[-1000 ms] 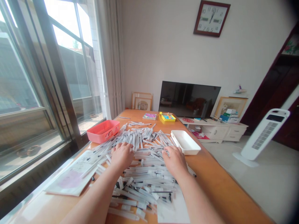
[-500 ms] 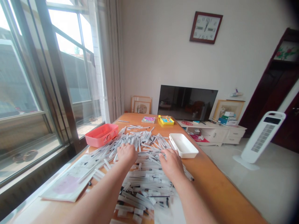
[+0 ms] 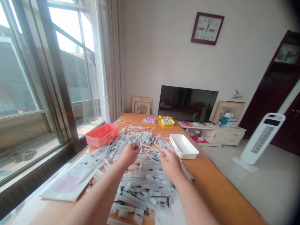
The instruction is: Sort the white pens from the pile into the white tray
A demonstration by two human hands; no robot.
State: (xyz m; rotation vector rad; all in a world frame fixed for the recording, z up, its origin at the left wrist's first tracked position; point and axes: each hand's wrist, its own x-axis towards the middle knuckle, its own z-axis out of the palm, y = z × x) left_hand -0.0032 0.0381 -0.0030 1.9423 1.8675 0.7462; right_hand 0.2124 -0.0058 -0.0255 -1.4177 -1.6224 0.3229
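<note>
A wide heap of clear and white pens and pen parts (image 3: 145,179), some with black caps or tips, covers the middle of the wooden table. My left hand (image 3: 129,153) is over the heap, its thumb and fingers pinched at the end of a pale pen that seems to stick out from the fingertips. To its right, my right hand (image 3: 170,162) is low over the pens with curled fingers and the thumb against the index finger. Whatever lies between those fingertips is too small to make out. A white tray (image 3: 195,153) stands just beyond the right hand.
A pink basket (image 3: 96,141) stands at the table's left edge, with a sheet of printed paper (image 3: 67,184) nearer me. Farther back are a purple booklet (image 3: 148,120) and a yellow box (image 3: 167,121). A tower fan (image 3: 261,140) stands on the floor right.
My left hand has moved slightly right and turned from fingers lying over the pens into a pinch. The right hand's fingers have drawn together. The view has tilted up a little.
</note>
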